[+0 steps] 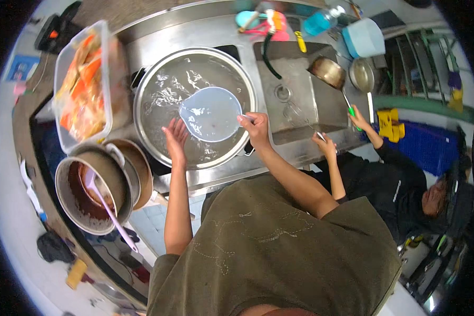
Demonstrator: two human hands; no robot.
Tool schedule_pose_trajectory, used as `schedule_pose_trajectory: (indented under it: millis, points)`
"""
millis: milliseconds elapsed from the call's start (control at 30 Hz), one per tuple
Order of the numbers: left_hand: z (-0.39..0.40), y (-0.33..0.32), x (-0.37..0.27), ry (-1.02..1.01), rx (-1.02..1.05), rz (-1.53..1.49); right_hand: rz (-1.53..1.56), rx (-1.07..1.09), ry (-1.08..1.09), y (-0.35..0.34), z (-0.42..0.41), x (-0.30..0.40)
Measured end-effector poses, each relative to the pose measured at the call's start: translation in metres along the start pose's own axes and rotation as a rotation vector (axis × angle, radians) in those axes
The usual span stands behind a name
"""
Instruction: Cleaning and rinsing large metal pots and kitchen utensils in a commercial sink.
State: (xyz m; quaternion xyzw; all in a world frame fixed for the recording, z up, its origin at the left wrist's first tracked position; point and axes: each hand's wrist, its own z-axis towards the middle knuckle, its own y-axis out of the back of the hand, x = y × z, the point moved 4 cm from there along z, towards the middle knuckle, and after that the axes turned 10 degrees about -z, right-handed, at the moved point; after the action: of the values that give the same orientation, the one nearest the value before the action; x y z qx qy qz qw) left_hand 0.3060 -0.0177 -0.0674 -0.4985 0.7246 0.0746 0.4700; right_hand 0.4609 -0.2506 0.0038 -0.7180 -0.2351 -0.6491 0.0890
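Note:
A large round metal basin full of water stands in front of me at the sink. Over its water is a pale translucent plastic measuring jug with a pouring lip on its left side. My right hand grips the jug's handle at the basin's right rim. Beside the lip, my left hand is spread above the water with the palm turned up, holding nothing. Whether the left fingertips touch the jug is hard to tell. Ripples and bright reflections cover the water.
A co-worker at right holds a whisk and a saucepan over the sink bowl. Left are a plastic tub of bagged food and stacked pots with a lilac ladle. A blue bottle stands behind.

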Motion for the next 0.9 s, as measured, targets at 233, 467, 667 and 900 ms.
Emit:
schedule_pose_trajectory:
  millis: [233,467,667,900]
  points:
    - [-0.002,0.001,0.019,0.069,0.083,0.086,0.223,-0.322,-0.287,0.083,-0.050,0.016]
    - [-0.003,0.004,0.032,0.109,0.091,0.138,0.875,-0.342,-0.405,0.100,-0.061,-0.008]
    - [-0.009,0.002,0.031,0.123,0.101,0.157,1.240,-0.186,-0.419,0.079,-0.050,-0.027]
    - [-0.014,0.008,0.033,0.133,0.072,0.160,1.492,-0.179,-0.559,0.059,-0.034,-0.036]
